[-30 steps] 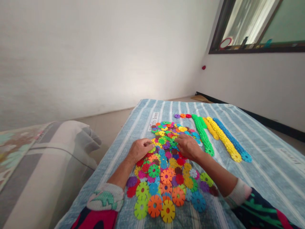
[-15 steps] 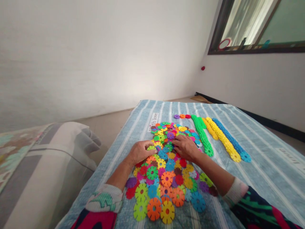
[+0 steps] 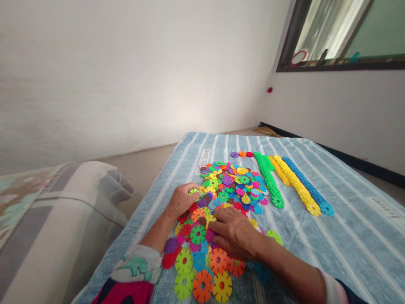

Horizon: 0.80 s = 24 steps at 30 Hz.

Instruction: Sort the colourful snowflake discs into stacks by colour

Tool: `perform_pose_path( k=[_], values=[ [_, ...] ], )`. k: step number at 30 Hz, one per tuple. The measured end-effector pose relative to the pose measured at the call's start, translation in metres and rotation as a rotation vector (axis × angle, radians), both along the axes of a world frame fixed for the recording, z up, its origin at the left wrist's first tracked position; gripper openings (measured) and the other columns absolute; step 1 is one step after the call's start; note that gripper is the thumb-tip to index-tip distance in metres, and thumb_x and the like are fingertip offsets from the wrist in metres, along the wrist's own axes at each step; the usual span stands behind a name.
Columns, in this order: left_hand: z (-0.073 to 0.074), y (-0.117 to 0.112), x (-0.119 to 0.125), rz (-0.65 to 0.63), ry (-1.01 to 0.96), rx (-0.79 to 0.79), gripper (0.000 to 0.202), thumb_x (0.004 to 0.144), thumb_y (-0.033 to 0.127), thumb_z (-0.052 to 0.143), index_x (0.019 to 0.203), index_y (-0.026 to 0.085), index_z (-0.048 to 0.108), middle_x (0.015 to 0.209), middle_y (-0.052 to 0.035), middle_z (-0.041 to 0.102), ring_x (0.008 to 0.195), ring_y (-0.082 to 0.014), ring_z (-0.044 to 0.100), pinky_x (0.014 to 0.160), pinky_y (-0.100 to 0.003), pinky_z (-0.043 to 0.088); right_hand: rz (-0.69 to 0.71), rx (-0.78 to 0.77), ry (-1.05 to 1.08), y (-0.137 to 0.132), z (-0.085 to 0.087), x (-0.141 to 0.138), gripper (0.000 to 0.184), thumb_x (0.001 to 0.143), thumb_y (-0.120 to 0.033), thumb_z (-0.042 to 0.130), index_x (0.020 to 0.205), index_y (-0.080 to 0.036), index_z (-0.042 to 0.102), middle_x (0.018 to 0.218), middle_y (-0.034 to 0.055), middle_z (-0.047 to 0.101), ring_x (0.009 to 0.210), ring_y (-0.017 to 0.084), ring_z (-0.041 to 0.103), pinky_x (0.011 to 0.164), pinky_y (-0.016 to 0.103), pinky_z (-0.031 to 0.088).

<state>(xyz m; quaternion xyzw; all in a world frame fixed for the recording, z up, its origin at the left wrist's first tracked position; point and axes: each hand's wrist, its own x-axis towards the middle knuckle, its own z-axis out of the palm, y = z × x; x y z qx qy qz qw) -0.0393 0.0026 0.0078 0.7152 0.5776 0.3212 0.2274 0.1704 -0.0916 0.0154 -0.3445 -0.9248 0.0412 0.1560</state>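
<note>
A heap of flat, notched plastic snowflake discs (image 3: 198, 233) in many colours lies on the striped cloth. At the heap's left edge my left hand (image 3: 182, 199) has a lime-green disc (image 3: 194, 193) between its thumb and fingers. Lower and to the right, my right hand (image 3: 236, 234) rests palm down over the heap, its fingers apart and bent toward the discs. That hand covers several discs, and its fingertips touch the ones near the middle.
Right of the heap lie long rows of joined discs: green (image 3: 268, 181), yellow (image 3: 297, 185) and blue (image 3: 308, 185). Purple, orange and red discs (image 3: 242, 154) sit at the far end. A grey-and-white covered bundle (image 3: 85, 211) stands left of the bed (image 3: 348, 219).
My right hand has moved toward me across the heap, shifting discs and baring its far right part. My left hand has drawn slightly left with the lime-green disc.
</note>
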Motion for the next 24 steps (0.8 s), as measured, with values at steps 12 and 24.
perform_pose_path(
  k=[12,24],
  values=[
    [-0.003,0.003,0.0,0.001,0.022,-0.005,0.032,0.068,0.04,0.055,0.085,0.02,0.073,0.085,-0.0029,0.075,0.081,-0.0216,0.066,0.077,-0.029,0.048,-0.342,0.099,-0.212,0.061,-0.004,0.033,0.016,0.092,-0.022,0.051,0.088,-0.016,0.065,0.102,0.0139,0.059,0.105,0.028,0.048,0.085,0.04,0.039],
    [-0.008,0.006,-0.002,-0.005,0.056,0.007,0.034,0.069,0.044,0.056,0.084,0.019,0.074,0.081,-0.0026,0.074,0.074,-0.0198,0.065,0.074,-0.028,0.048,-0.298,-0.003,-0.194,0.083,0.0,0.04,0.012,0.089,-0.027,0.058,0.089,-0.018,0.065,0.102,0.0105,0.06,0.102,0.023,0.051,0.086,0.034,0.041]
  ],
)
